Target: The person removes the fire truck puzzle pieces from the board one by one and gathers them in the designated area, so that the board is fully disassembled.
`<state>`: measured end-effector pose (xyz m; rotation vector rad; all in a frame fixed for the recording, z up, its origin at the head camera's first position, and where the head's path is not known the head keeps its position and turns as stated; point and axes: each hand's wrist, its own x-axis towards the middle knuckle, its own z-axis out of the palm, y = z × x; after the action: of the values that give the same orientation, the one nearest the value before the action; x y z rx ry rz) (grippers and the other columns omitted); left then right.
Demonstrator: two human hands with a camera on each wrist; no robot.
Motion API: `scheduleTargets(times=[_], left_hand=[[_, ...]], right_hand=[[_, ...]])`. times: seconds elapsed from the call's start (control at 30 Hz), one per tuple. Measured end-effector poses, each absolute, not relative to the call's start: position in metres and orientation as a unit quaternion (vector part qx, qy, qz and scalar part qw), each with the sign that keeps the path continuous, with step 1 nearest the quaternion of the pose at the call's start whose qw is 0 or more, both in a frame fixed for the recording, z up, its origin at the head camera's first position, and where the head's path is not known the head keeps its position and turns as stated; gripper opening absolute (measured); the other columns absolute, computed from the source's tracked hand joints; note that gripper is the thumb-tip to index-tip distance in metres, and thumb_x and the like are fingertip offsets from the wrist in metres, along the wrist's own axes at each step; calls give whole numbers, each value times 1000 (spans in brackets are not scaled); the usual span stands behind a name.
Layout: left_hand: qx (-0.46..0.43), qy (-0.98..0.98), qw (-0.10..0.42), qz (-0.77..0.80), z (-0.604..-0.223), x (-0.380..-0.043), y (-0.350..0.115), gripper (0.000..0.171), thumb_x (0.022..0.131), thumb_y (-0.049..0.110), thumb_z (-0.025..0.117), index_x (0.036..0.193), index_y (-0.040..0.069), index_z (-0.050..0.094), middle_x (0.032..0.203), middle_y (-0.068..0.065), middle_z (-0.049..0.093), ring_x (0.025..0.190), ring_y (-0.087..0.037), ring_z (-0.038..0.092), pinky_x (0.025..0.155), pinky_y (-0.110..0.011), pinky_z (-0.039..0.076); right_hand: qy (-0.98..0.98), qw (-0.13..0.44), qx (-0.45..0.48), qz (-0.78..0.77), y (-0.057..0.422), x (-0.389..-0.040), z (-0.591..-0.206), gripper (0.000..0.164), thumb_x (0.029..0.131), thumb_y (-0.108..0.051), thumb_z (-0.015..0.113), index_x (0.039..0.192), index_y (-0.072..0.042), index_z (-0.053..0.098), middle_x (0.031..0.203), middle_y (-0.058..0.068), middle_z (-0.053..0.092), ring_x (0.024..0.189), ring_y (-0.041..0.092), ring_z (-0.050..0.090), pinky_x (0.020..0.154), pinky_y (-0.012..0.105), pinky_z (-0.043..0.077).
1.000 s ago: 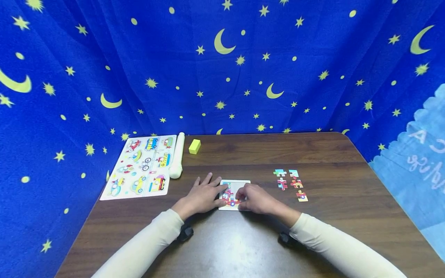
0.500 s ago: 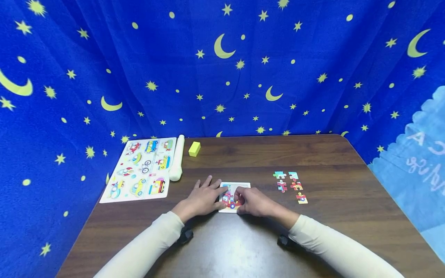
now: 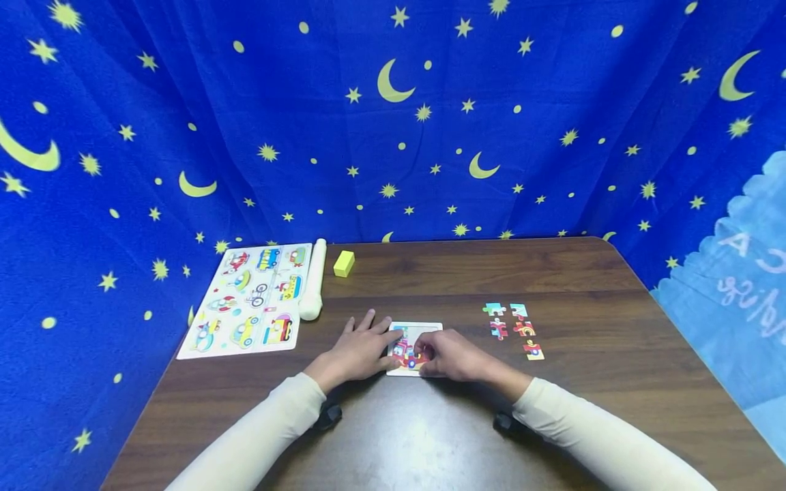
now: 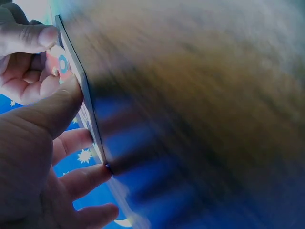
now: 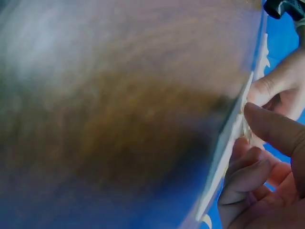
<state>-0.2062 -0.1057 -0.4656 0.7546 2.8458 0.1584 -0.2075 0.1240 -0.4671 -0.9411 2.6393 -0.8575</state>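
A small puzzle board (image 3: 430, 326) with a pale rim lies on the table, part of a red vehicle picture showing in it. My left hand (image 3: 355, 353) rests with spread fingers at its left edge, thumb and forefinger on the board. My right hand (image 3: 456, 356) bends over the right half and pinches a puzzle piece (image 5: 246, 128) between thumb and fingers, low against the board. The left wrist view shows a red area with a blue wheel (image 4: 63, 63) beside those fingers. Much of the board is hidden beneath both hands.
To the right lie several loose puzzle pieces (image 3: 499, 330) in two columns. A large picture board of vehicles (image 3: 230, 327) stands at the left, beside a white rounded stick (image 3: 314, 279). Behind is a yellow block (image 3: 344, 263). A starry blue curtain (image 3: 344, 123) encloses the table (image 3: 583, 286).
The fingers of my right hand have shifted slightly over the board, still pinching the piece. My left hand holds its place. The head view has tilted a little.
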Motion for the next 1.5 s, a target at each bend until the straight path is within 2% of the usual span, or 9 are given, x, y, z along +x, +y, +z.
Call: scheduleTargets(times=[0.2,0.43,0.6,0.7,0.83,1.07,1.23,1.37,1.5], left_hand=[[253,961,102,53,-466,-206,-105,62,97,56,61,152,28,50,162,-9,39,152,-44,23,116,-72,22],[255,960,102,57,-465,-205,-105,62,98,55,60,152,27,50,163,-9,38,153,-44,21,116,-72,20],[260,958,102,60,-465,-205,-105,62,98,55,60,153,27,49,163,-10,37,153,-44,21,116,-72,20],[260,959,99,59,-465,-206,-106,62,98,55,60,152,27,50,163,-10,38,152,-45,22,116,-72,21],[260,959,98,55,-465,-206,-106,63,98,56,61,152,27,50,162,-10,39,152,-45,23,116,-72,22],[262,958,98,59,-466,-205,-106,62,97,55,61,152,26,51,162,-11,39,152,-45,24,115,-72,22],[263,958,98,63,-467,-205,-107,62,97,54,61,152,27,51,162,-11,39,151,-46,23,115,-72,22],[264,957,99,65,-465,-205,-108,62,97,54,62,152,27,50,162,-10,39,152,-45,23,116,-72,22],[268,956,101,67,-463,-206,-109,64,97,55,62,153,27,50,162,-10,39,152,-45,23,116,-72,21]], right_hand=[[872,109,-335,-340,157,-213,-459,21,84,-14,82,102,-10,72,78,-11,62,71,0,54,66,22,47],[882,125,-284,-355,226,-223,-458,26,87,-15,79,111,-9,72,80,-5,61,70,6,52,60,24,44],[897,127,-254,-339,269,-228,-460,30,89,-19,79,117,-8,72,87,-3,63,73,6,51,63,24,44],[893,144,-251,-344,282,-228,-459,32,90,-19,78,119,-6,72,80,-4,59,68,5,49,59,24,43],[891,158,-255,-341,288,-226,-462,31,90,-20,78,118,-7,72,72,-7,52,62,4,46,55,23,40],[901,142,-258,-317,291,-224,-468,31,87,-20,80,116,-10,74,80,-7,56,69,5,49,62,24,41],[904,134,-243,-327,289,-223,-469,37,87,-20,81,120,-7,72,76,-6,53,65,4,48,58,23,42],[900,120,-239,-343,276,-225,-468,38,88,-22,81,120,-5,70,74,-7,52,63,3,48,58,23,42],[887,123,-254,-365,249,-228,-466,33,90,-16,77,119,-2,69,76,-7,54,66,4,50,59,22,43]])
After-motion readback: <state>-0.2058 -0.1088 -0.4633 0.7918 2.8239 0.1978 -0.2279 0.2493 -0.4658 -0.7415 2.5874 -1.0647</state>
